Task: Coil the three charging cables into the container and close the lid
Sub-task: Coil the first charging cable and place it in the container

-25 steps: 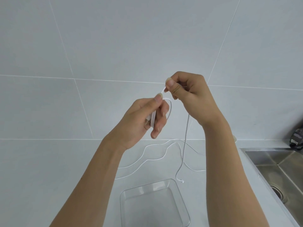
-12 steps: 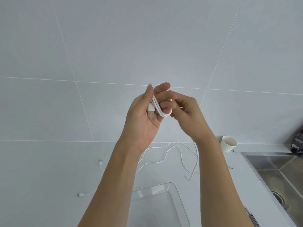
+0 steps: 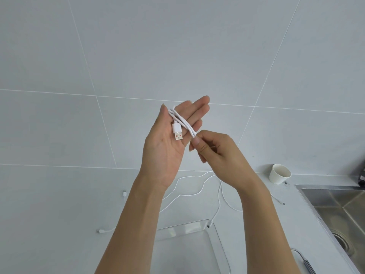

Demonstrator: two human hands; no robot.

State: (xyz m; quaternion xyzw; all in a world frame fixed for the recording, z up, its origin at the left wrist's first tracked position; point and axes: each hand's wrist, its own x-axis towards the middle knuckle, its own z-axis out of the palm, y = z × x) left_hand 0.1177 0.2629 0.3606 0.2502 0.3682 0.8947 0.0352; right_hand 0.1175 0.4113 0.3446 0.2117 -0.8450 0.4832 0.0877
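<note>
- Head view: left hand (image 3: 167,147) now spread palm-up, fingers (image 3: 197,109) released and straight, where half a second ago they were curled shut round the coil.
- Wound cable (image 3: 182,121) lying in several loops across the left fingers, its plug (image 3: 177,133) resting on the palm, pointing toward 6 o'clock.
- Right hand (image 3: 215,153) at 4 o'clock of the coil, thumb and forefinger clenched on the cable's tail just below the loops; a second ago pinching it higher up, with a long strand hanging.
- Judging from that: first cable nearly wound, only the short tail left to tuck in.
- Container (image 3: 215,234) open on the counter (image 3: 59,214) at 6 o'clock, nothing inside yet; no lid in sight.
- Loose cables (image 3: 199,191) sprawled on the counter between the forearms, waiting.
</note>
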